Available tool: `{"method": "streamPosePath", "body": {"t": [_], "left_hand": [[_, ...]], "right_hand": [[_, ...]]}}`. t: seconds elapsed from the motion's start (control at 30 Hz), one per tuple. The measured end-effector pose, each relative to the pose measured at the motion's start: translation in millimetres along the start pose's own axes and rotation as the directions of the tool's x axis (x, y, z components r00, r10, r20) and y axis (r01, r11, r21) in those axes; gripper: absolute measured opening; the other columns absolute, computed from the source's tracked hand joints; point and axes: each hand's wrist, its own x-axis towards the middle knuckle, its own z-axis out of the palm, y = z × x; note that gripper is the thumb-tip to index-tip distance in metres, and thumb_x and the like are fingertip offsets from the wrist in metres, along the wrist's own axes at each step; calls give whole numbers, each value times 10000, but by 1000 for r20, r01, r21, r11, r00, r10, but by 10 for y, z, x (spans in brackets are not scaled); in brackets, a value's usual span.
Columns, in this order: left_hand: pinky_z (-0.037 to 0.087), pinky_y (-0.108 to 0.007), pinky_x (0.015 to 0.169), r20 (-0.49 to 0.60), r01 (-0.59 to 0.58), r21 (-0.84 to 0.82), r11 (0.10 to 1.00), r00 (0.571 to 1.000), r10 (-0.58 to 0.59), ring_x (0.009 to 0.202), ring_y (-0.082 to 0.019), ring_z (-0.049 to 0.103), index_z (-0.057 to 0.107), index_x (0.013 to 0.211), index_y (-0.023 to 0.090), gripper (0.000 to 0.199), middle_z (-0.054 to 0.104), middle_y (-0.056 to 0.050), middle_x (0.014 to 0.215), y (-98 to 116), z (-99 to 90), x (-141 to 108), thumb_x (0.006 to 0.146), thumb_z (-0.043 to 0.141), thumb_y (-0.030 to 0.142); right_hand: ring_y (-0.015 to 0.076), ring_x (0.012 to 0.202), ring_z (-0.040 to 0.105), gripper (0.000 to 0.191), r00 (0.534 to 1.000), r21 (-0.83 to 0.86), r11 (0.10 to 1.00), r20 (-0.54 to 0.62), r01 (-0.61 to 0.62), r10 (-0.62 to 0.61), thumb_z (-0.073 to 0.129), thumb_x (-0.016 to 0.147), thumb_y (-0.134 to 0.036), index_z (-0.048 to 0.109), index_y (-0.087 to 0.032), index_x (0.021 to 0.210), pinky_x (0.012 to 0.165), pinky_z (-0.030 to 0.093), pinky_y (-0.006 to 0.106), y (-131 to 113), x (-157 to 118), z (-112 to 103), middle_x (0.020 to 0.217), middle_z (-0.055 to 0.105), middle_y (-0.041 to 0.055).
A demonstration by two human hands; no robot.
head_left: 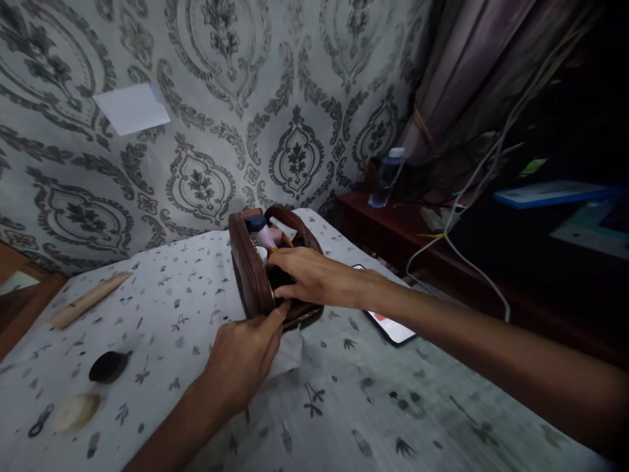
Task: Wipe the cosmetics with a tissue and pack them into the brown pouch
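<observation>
A brown zippered bag [249,278] stands unzipped on the patterned bed sheet, packed with small tubes and jars. Among its contents are a pink tube [266,237], a white tube [283,227] and a dark blue item [255,223]. My right hand [309,275] reaches over the bag's right side, its fingers down in the opening; whether they hold anything is hidden. At the bag's near edge, beside the zipper, my left hand [246,357] has its fingers together against the rim, pinching something I cannot make out.
A lit phone [396,330] lies under my right forearm. At left are a black round lid [107,367], a cream round object [76,413] and a wooden stick [91,300]. A bottle [387,178] stands on the dark red ledge [356,208], near white cables.
</observation>
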Motion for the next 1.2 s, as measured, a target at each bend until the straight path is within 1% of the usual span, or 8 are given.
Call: {"method": "streamPosePath", "body": {"t": [0.1, 0.23, 0.37, 0.5, 0.6, 0.7, 0.97, 1.2], "left_hand": [[482, -239, 483, 47, 28, 4, 1000, 999, -29, 547, -160, 680, 572, 1316, 221, 376, 734, -12, 724, 0, -10, -3, 997, 373, 229], [509, -250, 527, 74, 56, -39, 998, 996, -53, 590, -163, 694, 586, 1291, 222, 367, 748, -25, 783, -2, -7, -2, 994, 371, 238], [513, -249, 544, 87, 75, -67, 995, 994, -69, 605, -164, 694, 568, 1307, 238, 370, 751, -18, 789, -2, 3, -2, 989, 379, 233], [496, -234, 519, 36, 74, -89, 993, 997, -71, 559, -158, 674, 503, 1380, 208, 412, 750, -16, 762, 1, 6, -82, 982, 403, 247], [496, -224, 517, -49, 54, -136, 989, 997, -61, 536, -147, 665, 473, 1408, 175, 432, 746, -14, 741, -10, -4, -236, 996, 392, 276], [508, -212, 529, -91, 49, -179, 983, 994, -66, 550, -142, 676, 521, 1357, 173, 392, 734, -5, 709, -51, -20, -446, 1011, 382, 295], [584, -232, 648, -195, 77, -158, 984, 975, -107, 765, -169, 756, 640, 1110, 185, 269, 783, -52, 968, -361, -3, -1091, 1015, 411, 290], [572, -235, 653, -198, 115, -149, 982, 970, -143, 737, -152, 735, 665, 1028, 185, 259, 769, -51, 899, -412, -9, -1379, 1009, 413, 242]], "right_hand": [[207, 956, 638, 122, 999, -16, 1000, -32, 21, -22, 580, 900, -106, 668, -136, 978, 838, 457, 313, -33, -68, -8, 970, 690, 80], [197, 857, 625, 189, 997, -72, 997, 74, -3, 8, 539, 844, -10, 670, -145, 832, 717, 433, 277, -133, -118, 16, 847, 672, 76], [198, 866, 629, 298, 998, -61, 998, 67, -11, 15, 528, 771, 48, 680, -146, 937, 703, 440, 272, -131, -152, 46, 898, 678, 79], [183, 942, 648, 417, 982, 92, 995, -188, 49, -31, 454, 792, 39, 655, -156, 1101, 812, 488, 298, -15, -234, 114, 1038, 698, 83], [163, 897, 652, 392, 913, 186, 980, -408, 70, 13, 422, 801, 20, 668, -183, 1029, 807, 499, 291, 25, -326, 198, 977, 704, 52], [169, 912, 653, 380, 872, 223, 971, -489, 91, 30, 418, 769, 26, 667, -189, 959, 808, 506, 293, -6, -433, 300, 941, 701, 49], [198, 924, 652, 410, 909, 107, 989, -415, 101, -48, 411, 732, 29, 663, -198, 963, 824, 537, 346, -86, -587, 428, 954, 703, 60], [288, 1114, 637, 427, 950, -96, 988, -278, 118, -140, 496, 760, -97, 660, -163, 1149, 975, 515, 472, -53, -466, 417, 1130, 705, 138]]}}
